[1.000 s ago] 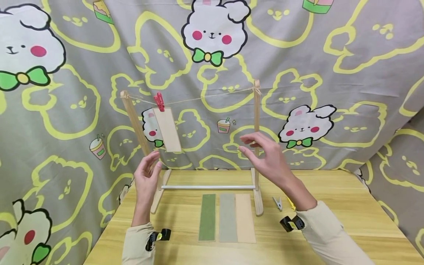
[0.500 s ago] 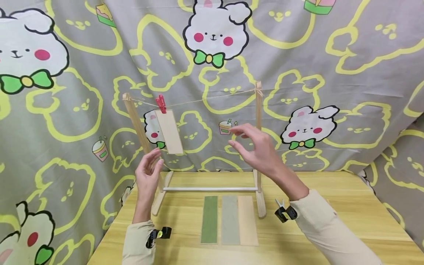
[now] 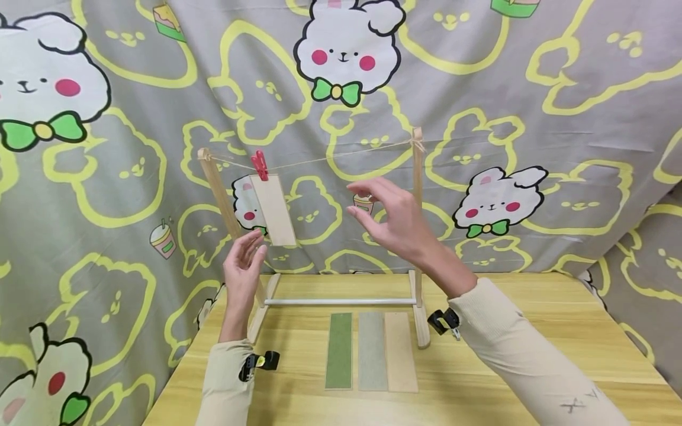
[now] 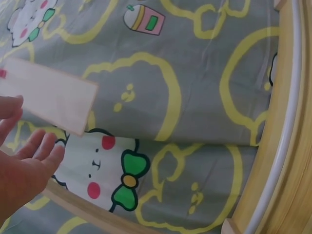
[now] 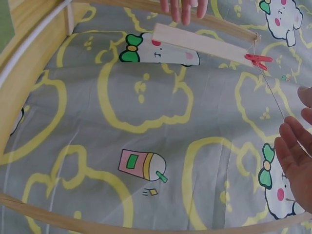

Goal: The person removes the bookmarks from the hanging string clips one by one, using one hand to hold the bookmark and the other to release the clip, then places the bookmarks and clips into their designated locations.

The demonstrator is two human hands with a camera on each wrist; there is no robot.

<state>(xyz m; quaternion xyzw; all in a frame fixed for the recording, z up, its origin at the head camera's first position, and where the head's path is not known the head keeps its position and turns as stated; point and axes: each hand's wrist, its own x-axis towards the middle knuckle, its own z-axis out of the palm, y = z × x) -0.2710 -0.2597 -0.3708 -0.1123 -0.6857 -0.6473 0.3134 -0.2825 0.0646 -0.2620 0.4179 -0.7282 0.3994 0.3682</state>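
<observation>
A pale cream strip (image 3: 274, 210) hangs from a string (image 3: 341, 155) by a red clothespin (image 3: 259, 165). Just below and left of the strip is my left hand (image 3: 243, 260), its fingers loosely bent and holding nothing; in the left wrist view the hand (image 4: 27, 161) lies close to the strip (image 4: 53, 95). My right hand (image 3: 391, 219) is raised in front of the right post, thumb and fingers apart, with nothing between them. In the right wrist view that hand (image 5: 297, 146) overlaps the string's line, well away from the clothespin (image 5: 258, 60).
A wooden frame with a left post (image 3: 219, 192), a right post (image 3: 418, 177) and a white crossbar (image 3: 341, 302) stands on the table (image 3: 298, 378). Before it lie a green strip (image 3: 339, 352), a grey strip (image 3: 372, 352) and a peach strip (image 3: 401, 352). A patterned curtain (image 3: 490, 136) hangs behind.
My right hand has moved left and up, away from the right post. The left hand has risen slightly toward the hanging strip. My right wrist now covers most of the grey clothespin on the table.
</observation>
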